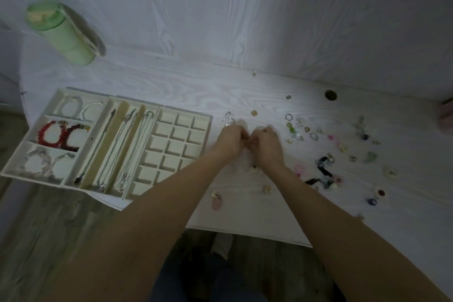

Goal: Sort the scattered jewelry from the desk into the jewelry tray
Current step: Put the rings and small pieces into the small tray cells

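Left hand (231, 138) and right hand (266, 141) meet, fingers curled, seemingly pinching some tiny piece between them, which could slip among the scattered rings (304, 130).

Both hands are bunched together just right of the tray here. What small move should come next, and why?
Probably carry the small piece leftward and drop it into a square cell of the tray. The left hand and right hand meet fingertip to fingertip over the desk, apparently pinching something tiny; the grid cells look empty.
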Tool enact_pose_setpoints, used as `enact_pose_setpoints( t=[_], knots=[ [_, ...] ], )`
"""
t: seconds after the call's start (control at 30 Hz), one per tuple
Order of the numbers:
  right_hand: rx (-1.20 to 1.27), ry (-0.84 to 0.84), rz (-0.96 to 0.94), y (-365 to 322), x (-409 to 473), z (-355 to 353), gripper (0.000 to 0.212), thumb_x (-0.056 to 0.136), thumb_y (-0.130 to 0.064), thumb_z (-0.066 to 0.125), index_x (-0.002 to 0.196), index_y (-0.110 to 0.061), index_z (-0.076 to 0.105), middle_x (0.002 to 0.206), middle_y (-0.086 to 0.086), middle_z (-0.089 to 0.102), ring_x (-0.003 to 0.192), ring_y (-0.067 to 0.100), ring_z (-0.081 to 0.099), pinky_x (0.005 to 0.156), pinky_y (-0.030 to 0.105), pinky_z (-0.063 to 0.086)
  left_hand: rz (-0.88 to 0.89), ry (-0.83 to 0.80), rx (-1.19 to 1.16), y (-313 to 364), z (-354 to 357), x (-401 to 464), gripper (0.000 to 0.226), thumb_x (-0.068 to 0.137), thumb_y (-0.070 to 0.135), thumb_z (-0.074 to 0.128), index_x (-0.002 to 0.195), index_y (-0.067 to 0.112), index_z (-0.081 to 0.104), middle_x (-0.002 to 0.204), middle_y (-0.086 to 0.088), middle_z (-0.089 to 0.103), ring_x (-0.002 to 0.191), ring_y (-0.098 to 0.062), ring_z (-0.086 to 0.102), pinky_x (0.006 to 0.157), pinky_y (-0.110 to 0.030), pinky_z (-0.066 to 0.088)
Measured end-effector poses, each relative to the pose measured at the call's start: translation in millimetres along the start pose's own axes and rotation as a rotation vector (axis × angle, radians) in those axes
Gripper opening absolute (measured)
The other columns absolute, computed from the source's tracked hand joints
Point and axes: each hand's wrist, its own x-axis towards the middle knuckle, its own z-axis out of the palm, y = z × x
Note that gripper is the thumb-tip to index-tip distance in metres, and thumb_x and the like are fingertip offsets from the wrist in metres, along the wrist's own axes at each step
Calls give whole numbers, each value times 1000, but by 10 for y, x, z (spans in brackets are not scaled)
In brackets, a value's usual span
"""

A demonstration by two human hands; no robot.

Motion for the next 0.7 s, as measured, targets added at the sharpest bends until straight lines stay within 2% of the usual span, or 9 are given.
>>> enact_pose_setpoints(
  t=[0.1,0.17,0.23,0.37,0.47,0.57,0.63,0.7],
  knots=[
    [129,-6,-45,8,-52,-36,9,85,-6,61,84,-11,69,95,13,64,92,25,60,77,28,48,-3,10,-66,-56,-66,-32,18,90,4,55,103,-1,67,108,-14,67,104,-25,60,77,-14,37],
    [253,18,-97,-54,-144,-104,8,82,-2,65,80,-8,69,87,11,69,82,19,63,69,13,46,28,56,-142,-124,-172,-97,12,87,2,60,94,0,69,101,-14,69,98,-25,63,76,-14,41],
    [365,31,-149,-176,-246,-166,8,79,3,66,79,-5,70,79,6,70,74,12,63,64,6,43,41,98,-206,-189,-303,-212,8,84,0,62,88,4,69,92,-11,70,90,-21,65,76,-17,45],
    [584,-72,-178,-599,-362,-137,12,77,3,69,79,-9,71,78,-4,69,75,-3,64,73,9,48,59,182,-272,-384,-643,-522,16,81,-4,61,85,11,64,81,0,64,78,-12,60,70,-16,46],
    [677,-161,-148,-974,-443,-44,8,80,-5,71,79,-13,72,82,0,71,82,11,67,82,22,53,36,259,-290,-609,-895,-772,15,82,-4,61,92,7,66,84,2,64,77,-9,58,69,-7,44],
    [732,-212,-156,-1297,-563,91,16,82,-11,71,69,-21,70,74,4,70,78,19,66,82,37,53,30,307,-354,-852,-1082,-1036,16,82,-2,63,88,13,65,79,5,64,74,-6,60,74,-16,49],
    [735,-236,-172,-1488,-680,188,18,80,-9,73,67,-22,68,74,5,68,77,18,64,81,37,52,29,292,-385,-1039,-1181,-1221,21,84,-3,61,88,17,62,80,5,64,77,-7,61,76,-16,49],
    [722,-262,-162,-1655,-786,286,17,81,-4,71,69,-14,67,74,5,65,79,21,62,81,36,51,46,257,-437,-1224,-1267,-1391,26,87,-5,57,91,20,62,86,1,66,82,-9,63,81,-18,49]
  ],
)
